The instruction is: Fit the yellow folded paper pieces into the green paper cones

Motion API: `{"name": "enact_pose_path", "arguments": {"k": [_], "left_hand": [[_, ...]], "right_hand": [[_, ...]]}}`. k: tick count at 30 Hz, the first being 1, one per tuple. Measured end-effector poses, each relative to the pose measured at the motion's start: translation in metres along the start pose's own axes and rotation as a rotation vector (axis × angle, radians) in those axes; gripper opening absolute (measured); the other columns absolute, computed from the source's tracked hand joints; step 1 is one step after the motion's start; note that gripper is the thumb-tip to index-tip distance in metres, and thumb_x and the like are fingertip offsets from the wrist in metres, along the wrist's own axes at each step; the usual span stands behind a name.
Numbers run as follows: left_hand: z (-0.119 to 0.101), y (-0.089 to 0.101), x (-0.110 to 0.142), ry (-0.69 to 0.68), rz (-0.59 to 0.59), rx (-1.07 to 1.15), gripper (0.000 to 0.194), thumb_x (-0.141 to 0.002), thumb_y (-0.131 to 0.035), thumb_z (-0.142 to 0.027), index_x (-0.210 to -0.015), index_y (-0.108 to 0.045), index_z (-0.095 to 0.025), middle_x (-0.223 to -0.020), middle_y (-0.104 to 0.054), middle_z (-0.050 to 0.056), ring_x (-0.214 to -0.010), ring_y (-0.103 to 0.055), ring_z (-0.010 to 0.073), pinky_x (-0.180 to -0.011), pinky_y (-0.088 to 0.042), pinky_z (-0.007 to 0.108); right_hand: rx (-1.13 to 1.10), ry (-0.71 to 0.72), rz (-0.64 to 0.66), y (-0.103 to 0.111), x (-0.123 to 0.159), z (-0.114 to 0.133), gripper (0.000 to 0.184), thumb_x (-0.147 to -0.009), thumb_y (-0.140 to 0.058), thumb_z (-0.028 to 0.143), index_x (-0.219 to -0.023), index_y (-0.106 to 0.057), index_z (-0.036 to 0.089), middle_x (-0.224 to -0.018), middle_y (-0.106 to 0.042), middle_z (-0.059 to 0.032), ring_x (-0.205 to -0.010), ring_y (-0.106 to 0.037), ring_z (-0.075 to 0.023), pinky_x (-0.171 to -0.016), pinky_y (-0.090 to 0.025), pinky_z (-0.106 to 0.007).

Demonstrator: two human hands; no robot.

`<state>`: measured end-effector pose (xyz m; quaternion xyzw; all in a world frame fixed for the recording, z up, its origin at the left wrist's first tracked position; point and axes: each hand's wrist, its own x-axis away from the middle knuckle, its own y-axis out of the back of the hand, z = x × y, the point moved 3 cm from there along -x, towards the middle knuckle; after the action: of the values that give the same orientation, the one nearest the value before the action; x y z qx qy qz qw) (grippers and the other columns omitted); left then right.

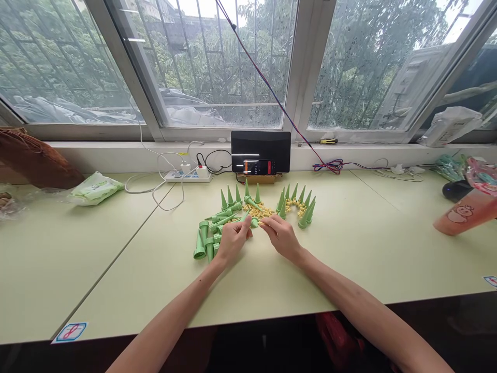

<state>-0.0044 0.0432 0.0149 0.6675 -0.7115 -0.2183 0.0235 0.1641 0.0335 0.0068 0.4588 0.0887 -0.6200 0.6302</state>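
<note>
My left hand (234,239) is closed around a green plastic spike (254,223), whose wide end points toward my right hand. In the fingertips of my right hand (282,235) is a small yellow piece (261,223), close to that wide end; whether the two touch I cannot tell. Just beyond my hands lies a pile of small yellow pieces (256,209). Several green spikes (204,231) lie or stand at the left, partly hidden by my left hand. More green spikes (305,212) stand points up at the right, around other yellow pieces, and others (230,195) stand at the back.
Behind the pile, a phone (258,167) leans against a black screen (261,145). A power strip (188,176) with white cables lies to the left, near a green-and-white packet (97,188). A pink drink cup (462,212) tilts at the right.
</note>
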Motion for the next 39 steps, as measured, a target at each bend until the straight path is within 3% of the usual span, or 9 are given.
{"name": "enact_pose_path", "arguments": {"k": [4, 14, 34, 39], "left_hand": [[0.0022, -0.0006, -0.0007, 0.014, 0.031, 0.017, 0.063, -0.092, -0.049, -0.060, -0.048, -0.057, -0.015, -0.047, -0.052, 0.001, -0.046, -0.046, 0.0111, -0.050, -0.035, 0.026], [-0.0048, -0.0001, -0.0003, 0.025, 0.124, 0.016, 0.057, -0.092, -0.050, -0.057, -0.054, -0.056, -0.015, -0.048, -0.045, -0.002, -0.047, -0.040, 0.0097, -0.052, -0.032, 0.025], [-0.0029, -0.0004, -0.0018, -0.128, 0.191, -0.068, 0.041, -0.094, -0.050, -0.048, -0.066, -0.041, -0.019, -0.058, -0.041, -0.004, -0.051, -0.043, 0.0100, -0.050, -0.033, 0.025], [-0.0015, -0.0015, -0.0016, -0.148, 0.201, -0.059, 0.033, -0.094, -0.051, -0.044, -0.072, -0.046, -0.019, -0.065, -0.042, -0.003, -0.054, -0.048, 0.0109, -0.050, -0.039, 0.024]], "right_hand": [[0.027, 0.059, 0.009, -0.0008, 0.0008, 0.0014, 0.028, -0.103, -0.043, 0.033, -0.099, -0.067, 0.021, -0.084, -0.063, -0.0077, -0.073, -0.058, -0.0179, -0.069, -0.049, -0.030], [0.005, 0.116, -0.008, 0.0008, 0.0008, -0.0003, 0.018, -0.102, -0.046, 0.026, -0.098, -0.063, 0.021, -0.082, -0.064, -0.0056, -0.073, -0.059, -0.0173, -0.066, -0.049, -0.028], [-0.047, 0.053, 0.032, 0.0000, 0.0023, -0.0046, 0.017, -0.100, -0.048, 0.022, -0.085, -0.055, 0.021, -0.072, -0.055, -0.0016, -0.066, -0.051, -0.0162, -0.062, -0.041, -0.028], [-0.065, 0.036, 0.033, 0.0007, 0.0019, -0.0056, 0.017, -0.099, -0.048, 0.021, -0.082, -0.053, 0.021, -0.071, -0.054, -0.0012, -0.065, -0.050, -0.0157, -0.060, -0.039, -0.028]]}}
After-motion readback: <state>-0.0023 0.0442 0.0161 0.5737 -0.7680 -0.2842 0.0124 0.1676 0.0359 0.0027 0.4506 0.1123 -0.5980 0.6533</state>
